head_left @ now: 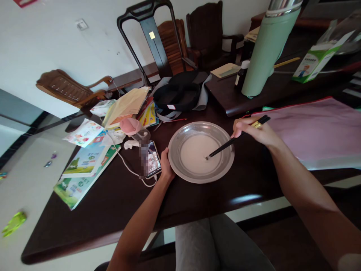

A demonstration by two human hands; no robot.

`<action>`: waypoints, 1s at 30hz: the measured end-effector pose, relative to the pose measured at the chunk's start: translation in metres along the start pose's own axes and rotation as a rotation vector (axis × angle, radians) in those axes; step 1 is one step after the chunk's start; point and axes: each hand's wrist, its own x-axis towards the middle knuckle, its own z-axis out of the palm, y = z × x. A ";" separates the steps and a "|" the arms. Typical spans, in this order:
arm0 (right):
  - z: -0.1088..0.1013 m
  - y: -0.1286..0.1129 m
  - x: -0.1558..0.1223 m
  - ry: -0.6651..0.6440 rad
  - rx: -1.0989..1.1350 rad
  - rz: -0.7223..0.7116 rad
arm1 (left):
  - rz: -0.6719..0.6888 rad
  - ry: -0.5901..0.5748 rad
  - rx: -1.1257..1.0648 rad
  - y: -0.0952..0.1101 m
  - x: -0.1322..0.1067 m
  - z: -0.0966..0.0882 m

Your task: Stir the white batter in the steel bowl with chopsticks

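Note:
A round metal basin stands on the dark table, with a milky white liquid in its bottom. My left hand grips the basin's left side at the rim; its fingers are partly hidden by the basin. In my right hand is a pair of black chopsticks with gold bands near the top. They slant down to the left over the basin's right rim, and their tips are in the white liquid. Close beside my left hand lies a phone with its screen lit and a white cable plugged in.
Booklets, papers and a pink-topped cup lie on the left of the table. Behind the basin is a black bag. A tall green thermos and a small dark bottle stand at back right. A pink folder lies at right.

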 end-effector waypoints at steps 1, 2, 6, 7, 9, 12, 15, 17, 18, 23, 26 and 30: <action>0.004 -0.001 0.000 -0.062 -0.002 -0.011 | -0.005 0.005 0.002 0.000 0.000 0.000; 0.008 -0.002 0.001 -0.118 -0.015 -0.023 | -0.007 0.006 0.001 0.000 0.000 0.000; 0.018 -0.003 0.004 -0.119 -0.079 -0.055 | -0.002 -0.012 -0.015 -0.001 0.001 -0.001; 0.015 -0.002 0.004 -0.070 -0.095 -0.049 | -0.002 -0.020 -0.017 -0.001 0.001 -0.001; 0.007 -0.001 0.003 0.046 -0.110 -0.030 | -0.003 -0.025 -0.018 -0.001 0.002 -0.001; -0.005 -0.001 0.000 0.093 -0.040 -0.014 | -0.003 -0.015 -0.015 -0.001 0.003 -0.002; 0.000 -0.004 0.000 -0.041 0.016 -0.021 | -0.014 -0.016 -0.017 -0.002 0.003 -0.002; 0.011 -0.005 0.001 -0.125 -0.010 -0.040 | -0.015 -0.022 -0.021 -0.002 0.004 -0.003; 0.015 -0.005 0.002 -0.139 -0.029 -0.050 | -0.013 -0.024 -0.022 -0.002 0.004 -0.003; 0.014 -0.001 0.003 -0.011 -0.109 -0.053 | -0.009 -0.022 -0.015 -0.003 0.005 -0.004; 0.001 -0.002 0.000 0.074 -0.091 -0.014 | -0.026 -0.025 -0.011 -0.003 0.006 -0.005; 0.002 -0.006 -0.001 -0.055 0.005 -0.004 | -0.015 -0.009 -0.009 -0.004 0.006 -0.006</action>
